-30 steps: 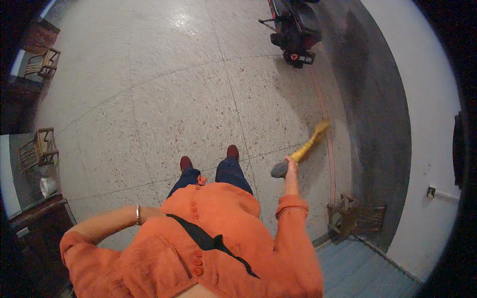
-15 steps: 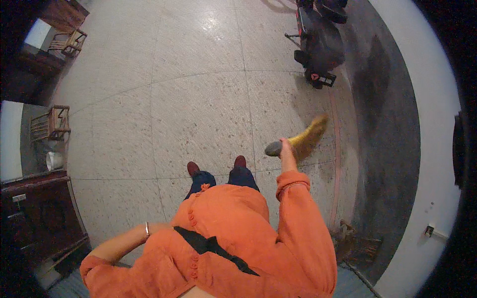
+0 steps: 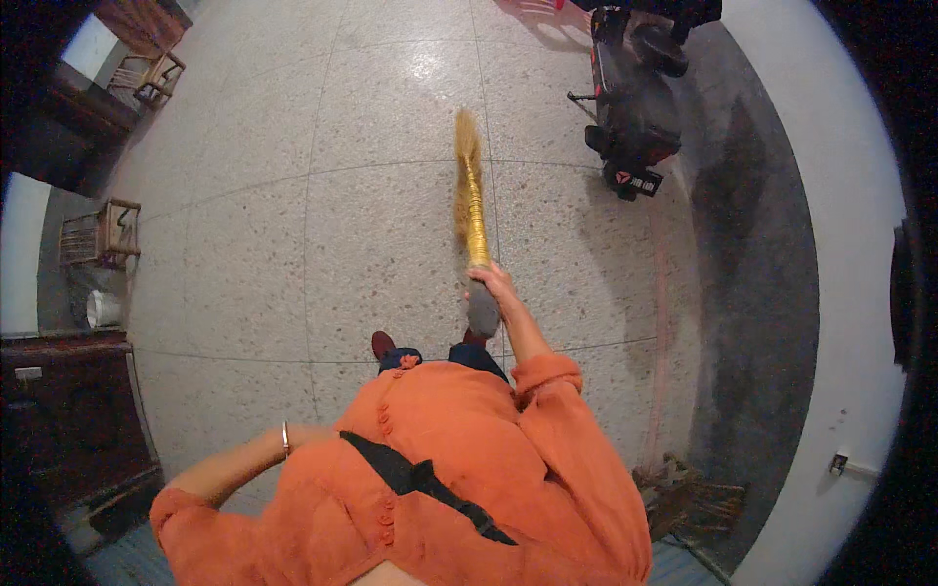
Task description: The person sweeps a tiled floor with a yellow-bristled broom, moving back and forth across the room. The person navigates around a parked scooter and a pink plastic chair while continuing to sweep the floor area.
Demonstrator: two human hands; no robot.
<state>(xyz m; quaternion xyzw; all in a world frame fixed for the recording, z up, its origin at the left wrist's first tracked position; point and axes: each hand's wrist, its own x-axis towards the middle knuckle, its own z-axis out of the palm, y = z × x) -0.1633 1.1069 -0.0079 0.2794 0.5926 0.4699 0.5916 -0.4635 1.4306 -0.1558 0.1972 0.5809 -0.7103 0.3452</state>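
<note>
My right hand (image 3: 495,283) is closed around the short hand broom (image 3: 476,217), just above its rounded grey handle end. The broom points straight ahead from me, its yellow bound shaft leading to straw bristles at the far tip, which look slightly blurred over the speckled floor (image 3: 391,225). Whether the bristles touch the floor I cannot tell. My left forearm (image 3: 230,471), with a bracelet at the wrist, bends in against my orange top. The fingers of my left hand are hidden by the clothing.
A black motor scooter (image 3: 635,117) stands at the far right beside the wall. Along the left side are wooden chairs (image 3: 119,234), a white bucket (image 3: 103,310) and a dark cabinet (image 3: 78,420). A bundle of brushwood (image 3: 689,498) lies low on the right.
My right hand has swung leftward with the broom, from the right side to in front of my feet. The broom now points ahead rather than to the right. My left arm stays bent.
</note>
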